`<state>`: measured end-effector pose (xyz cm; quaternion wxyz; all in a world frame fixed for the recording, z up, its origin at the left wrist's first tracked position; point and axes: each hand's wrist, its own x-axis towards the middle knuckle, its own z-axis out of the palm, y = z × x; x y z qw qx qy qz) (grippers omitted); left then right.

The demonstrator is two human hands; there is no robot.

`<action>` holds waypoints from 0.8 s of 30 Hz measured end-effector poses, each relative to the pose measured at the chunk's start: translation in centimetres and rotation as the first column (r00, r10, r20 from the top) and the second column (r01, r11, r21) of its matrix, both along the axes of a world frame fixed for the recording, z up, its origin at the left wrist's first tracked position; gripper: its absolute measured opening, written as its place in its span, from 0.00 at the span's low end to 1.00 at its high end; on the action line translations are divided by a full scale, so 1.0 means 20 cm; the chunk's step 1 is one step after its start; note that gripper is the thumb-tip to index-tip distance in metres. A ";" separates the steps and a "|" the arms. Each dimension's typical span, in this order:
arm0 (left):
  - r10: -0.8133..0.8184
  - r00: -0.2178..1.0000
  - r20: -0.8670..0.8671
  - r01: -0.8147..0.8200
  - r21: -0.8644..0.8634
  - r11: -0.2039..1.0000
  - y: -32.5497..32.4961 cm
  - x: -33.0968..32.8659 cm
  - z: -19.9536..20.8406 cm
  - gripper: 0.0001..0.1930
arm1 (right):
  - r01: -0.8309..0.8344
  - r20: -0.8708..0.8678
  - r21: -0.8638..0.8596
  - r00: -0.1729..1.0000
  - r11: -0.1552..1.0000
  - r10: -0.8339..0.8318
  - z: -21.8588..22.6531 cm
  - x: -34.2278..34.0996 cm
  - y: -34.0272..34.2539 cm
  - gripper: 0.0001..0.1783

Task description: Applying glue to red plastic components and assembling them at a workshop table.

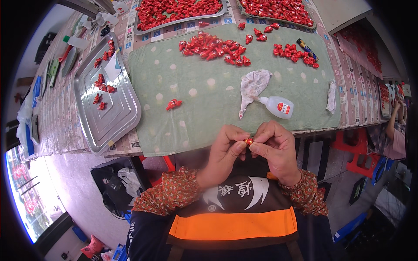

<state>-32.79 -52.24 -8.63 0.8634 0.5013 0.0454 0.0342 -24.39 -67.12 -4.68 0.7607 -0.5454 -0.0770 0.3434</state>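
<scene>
Above my lap, just off the table's front edge, both hands meet at a small red and gold piece point(248, 142). My left hand point(225, 150) pinches it from the left between thumb and forefinger. From the other side, my right hand point(277, 148) also grips it with thumb and fingertips, which cover much of its shape. Beyond my hands lie a white squeeze bottle point(278, 107) on its side and a crumpled stained cloth point(254, 83). A lone red figurine point(173, 104) rests to the left on the green dotted mat point(196, 124).
Heaped red figurines point(211, 47) lie on the mat's far part, with a smaller cluster point(294, 55) beside a dark tube point(307, 49). A metal tray point(115, 126) at left holds several more. Two full trays, one silver-rimmed point(183, 25), stand behind. Red stools point(359, 150) are at right.
</scene>
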 end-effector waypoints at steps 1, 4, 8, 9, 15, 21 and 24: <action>0.004 1.000 -0.002 -0.004 0.000 1.000 0.00 0.00 0.00 0.07 | 0.001 -0.001 0.001 1.000 1.000 -0.001 0.01 0.00 0.00 0.09; 0.005 1.000 0.004 -0.005 0.001 1.000 0.00 0.00 0.00 0.07 | 0.004 -0.001 0.001 1.000 1.000 -0.004 0.01 0.00 0.01 0.09; 0.001 1.000 0.008 -0.001 -0.004 1.000 0.00 0.00 0.00 0.07 | 0.012 0.007 -0.007 1.000 1.000 -0.012 0.01 0.00 0.01 0.09; -0.001 1.000 0.013 0.001 0.000 1.000 0.00 0.00 0.00 0.07 | 0.012 0.007 -0.007 1.000 1.000 -0.012 0.01 0.00 0.01 0.09; -0.002 1.000 0.015 0.002 -0.004 1.000 0.00 0.00 0.00 0.08 | 0.005 -0.012 0.007 1.000 1.000 -0.005 0.01 -0.01 0.01 0.09; -0.008 1.000 0.006 0.008 -0.024 1.000 0.01 0.01 0.00 0.07 | 0.010 -0.004 -0.013 1.000 1.000 -0.011 0.00 0.00 0.01 0.09; -0.034 0.999 -0.014 0.033 -0.066 0.997 0.03 0.01 0.02 0.08 | 0.007 0.062 -0.004 0.998 1.000 -0.007 0.02 0.00 0.01 0.09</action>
